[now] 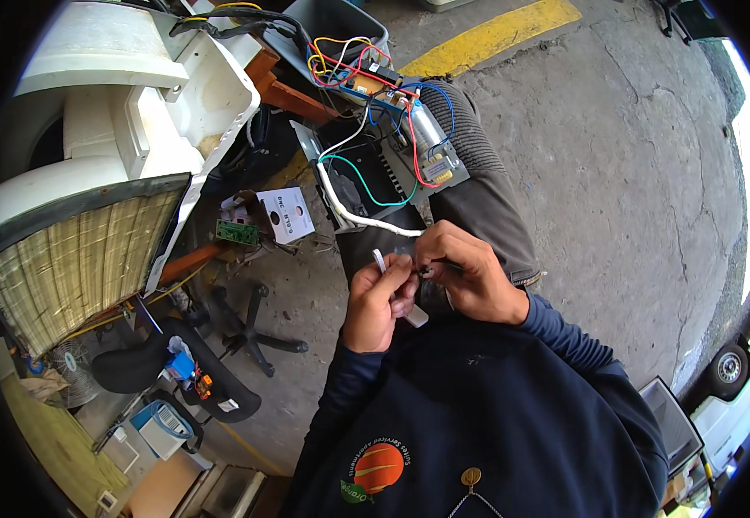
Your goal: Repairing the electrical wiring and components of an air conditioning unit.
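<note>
My left hand (381, 306) is closed round a slim white strip (414, 312) held diagonally. Beside it my right hand (470, 272) pinches something small and dark (427, 270), too small to name, close to my left fingertips. Just beyond my hands a metal electrical box (357, 164) rests on my lap, with a silver cylindrical capacitor (425, 128), a transformer (439, 171) and red, blue, green, yellow and white wires. A thick white cable (345, 210) runs from it down toward my hands, its end hidden behind them.
At left are a white appliance housing with dusty fins (81, 268), an opened carton (284, 216), a green circuit board (237, 230) and a black office chair (219, 388) bearing tools. A grey bin (366, 30) is at top, concrete floor (625, 173) at right, a white vehicle (737, 406) lower right.
</note>
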`<action>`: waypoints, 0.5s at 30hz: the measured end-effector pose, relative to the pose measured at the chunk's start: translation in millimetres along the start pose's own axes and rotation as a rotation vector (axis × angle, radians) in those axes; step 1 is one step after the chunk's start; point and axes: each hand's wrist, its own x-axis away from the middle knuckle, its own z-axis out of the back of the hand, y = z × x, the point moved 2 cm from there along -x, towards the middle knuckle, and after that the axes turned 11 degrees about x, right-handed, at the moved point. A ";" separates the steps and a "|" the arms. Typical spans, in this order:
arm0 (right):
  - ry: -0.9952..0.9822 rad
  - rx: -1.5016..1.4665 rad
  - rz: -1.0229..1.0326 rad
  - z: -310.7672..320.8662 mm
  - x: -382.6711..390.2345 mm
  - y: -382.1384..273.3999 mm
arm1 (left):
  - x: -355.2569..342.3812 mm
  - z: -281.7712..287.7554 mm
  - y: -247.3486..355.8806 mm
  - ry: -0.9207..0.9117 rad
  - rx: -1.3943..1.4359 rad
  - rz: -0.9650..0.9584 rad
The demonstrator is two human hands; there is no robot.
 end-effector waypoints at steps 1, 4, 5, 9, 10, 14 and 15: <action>0.020 0.008 0.023 1.0 0.6 -0.3 | 0.2 -0.3 -0.3 -0.050 0.084 0.078; -0.010 -0.165 -0.190 2.0 5.2 -3.0 | 2.2 -3.1 -3.5 0.008 -0.116 -0.104; -0.025 -0.251 -0.297 2.1 7.6 -3.6 | 2.7 -5.0 -5.3 0.036 -0.216 -0.195; -0.003 -0.563 -0.507 -3.3 10.4 -2.8 | -2.0 -15.7 -8.1 0.067 -0.581 -0.610; 0.014 -0.675 -0.558 -5.3 10.5 -2.4 | -2.6 -19.0 -7.6 0.068 -0.711 -0.773; -0.032 -0.843 -0.636 -5.0 10.6 1.3 | 1.4 -19.6 -7.7 0.078 -0.829 -0.853; -0.065 -0.871 -0.650 -4.3 10.4 2.5 | 2.7 -18.8 -8.0 0.084 -0.822 -0.813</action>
